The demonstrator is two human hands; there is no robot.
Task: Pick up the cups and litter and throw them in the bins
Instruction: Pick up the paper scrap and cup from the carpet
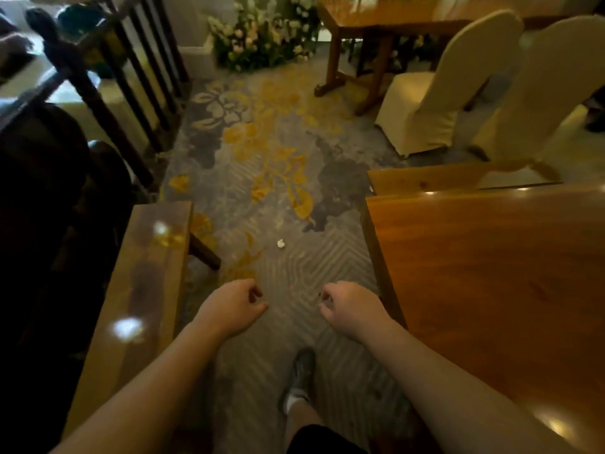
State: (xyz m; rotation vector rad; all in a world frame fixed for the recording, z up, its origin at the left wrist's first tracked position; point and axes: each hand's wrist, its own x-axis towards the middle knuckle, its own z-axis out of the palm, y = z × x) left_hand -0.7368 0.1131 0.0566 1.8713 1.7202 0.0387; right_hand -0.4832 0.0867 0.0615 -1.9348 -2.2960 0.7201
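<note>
A small crumpled white piece of litter (281, 243) lies on the patterned carpet (288, 178) in the aisle between two wooden tables. My left hand (234, 304) and my right hand (348, 308) hang side by side below it, apart from it, fingers loosely curled with nothing in them. No cups or bins are in view.
A glossy wooden table (497, 290) fills the right side and a narrower wooden table (144, 280) stands on the left. Two chairs in cream covers (435, 90) stand at the back right by another table (379, 18). Dark railing (108, 80) at left, flowers (262, 34) behind. My shoe (302, 371) is on the carpet.
</note>
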